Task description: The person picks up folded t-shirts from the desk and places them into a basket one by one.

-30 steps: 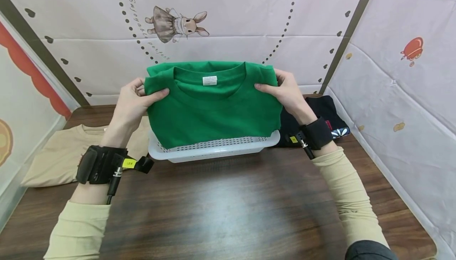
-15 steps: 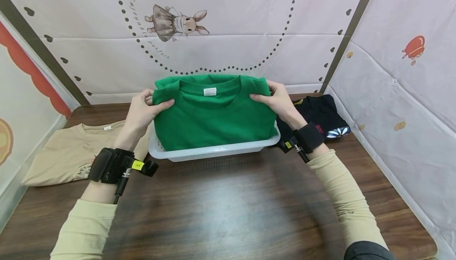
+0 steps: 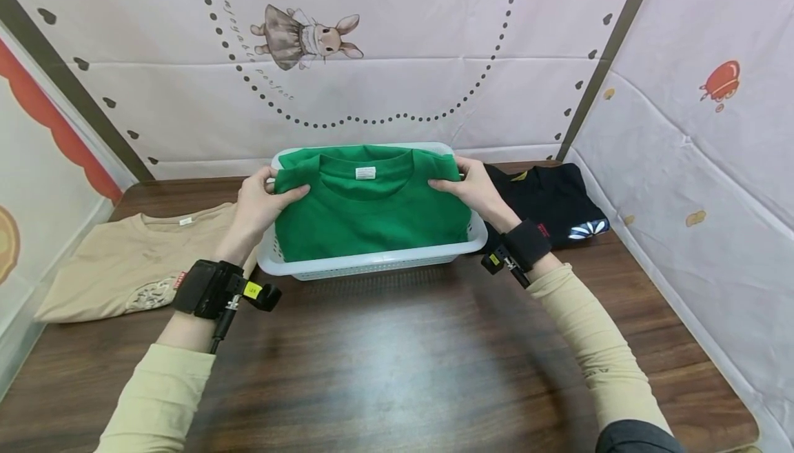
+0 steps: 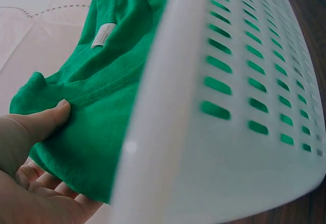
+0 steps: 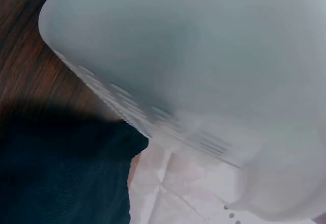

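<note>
A folded green T-shirt (image 3: 372,215) with a white neck label lies mostly within a white perforated plastic basket (image 3: 384,260). My left hand (image 3: 257,201) pinches its left shoulder, thumb on top and fingers beneath, as the left wrist view also shows beside the basket's wall (image 4: 244,168). At the other shoulder, my right hand (image 3: 474,191) pinches the cloth between thumb and fingers near the basket's right rim. In the right wrist view the basket's side (image 5: 178,46) fills most of the picture, and the right hand is out of sight there.
A beige T-shirt (image 3: 118,260) lies folded on the dark wooden table (image 3: 372,363) left of the basket. Folded black clothing (image 3: 552,198) lies to its right. Patterned white sheets (image 3: 397,39) hang behind and along both sides.
Both hands have lowered the green T-shirt into the basket and come slightly closer together. The basket's far rim now shows behind the shirt. The beige and black clothes have stayed put.
</note>
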Tool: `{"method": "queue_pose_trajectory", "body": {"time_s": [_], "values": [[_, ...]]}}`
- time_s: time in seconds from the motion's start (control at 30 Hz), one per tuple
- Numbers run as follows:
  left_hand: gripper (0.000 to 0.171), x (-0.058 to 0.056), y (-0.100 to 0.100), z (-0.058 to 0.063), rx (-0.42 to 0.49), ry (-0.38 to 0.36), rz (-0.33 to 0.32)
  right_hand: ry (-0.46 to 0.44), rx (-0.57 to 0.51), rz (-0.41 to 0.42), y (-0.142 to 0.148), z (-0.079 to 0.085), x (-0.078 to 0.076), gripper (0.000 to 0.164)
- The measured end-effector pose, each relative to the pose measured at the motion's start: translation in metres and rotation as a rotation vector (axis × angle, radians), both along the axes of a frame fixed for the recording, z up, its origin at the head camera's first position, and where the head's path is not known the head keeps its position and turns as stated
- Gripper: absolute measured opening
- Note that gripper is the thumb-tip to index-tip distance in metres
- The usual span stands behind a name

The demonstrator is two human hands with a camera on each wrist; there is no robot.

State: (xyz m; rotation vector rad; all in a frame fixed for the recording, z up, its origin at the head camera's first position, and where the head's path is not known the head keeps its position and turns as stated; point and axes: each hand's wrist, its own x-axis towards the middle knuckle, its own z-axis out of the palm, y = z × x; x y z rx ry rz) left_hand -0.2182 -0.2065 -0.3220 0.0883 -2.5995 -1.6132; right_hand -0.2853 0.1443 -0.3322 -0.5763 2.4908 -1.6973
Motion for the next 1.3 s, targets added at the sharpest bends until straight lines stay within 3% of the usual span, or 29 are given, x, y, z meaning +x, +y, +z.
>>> {"method": "queue_pose_trajectory", "body": {"time_s": [0.3,0.63,0.8,0.97,1.17,1.3], "values": [[0.046,-0.005,0.001,-0.011,-0.202,0.08,0.095,-0.013,0.068,0.01,-0.004,-0.002,-0.006,0.031],[0.05,-0.015,-0.002,-0.016,-0.336,0.122,0.083,-0.028,0.213,0.005,-0.008,-0.003,-0.017,0.034],[0.05,-0.017,-0.002,-0.017,-0.371,0.097,0.072,-0.05,0.291,0.023,-0.01,-0.005,-0.022,0.035],[0.048,-0.018,-0.003,-0.021,-0.365,0.076,0.046,-0.074,0.33,0.069,-0.01,-0.006,-0.025,0.047],[0.044,-0.016,-0.004,-0.024,-0.355,0.092,0.027,-0.096,0.461,0.057,-0.012,-0.002,-0.023,0.057],[0.04,-0.013,-0.004,-0.024,-0.401,0.143,0.012,-0.058,0.563,0.069,-0.012,-0.001,-0.02,0.057]]}}
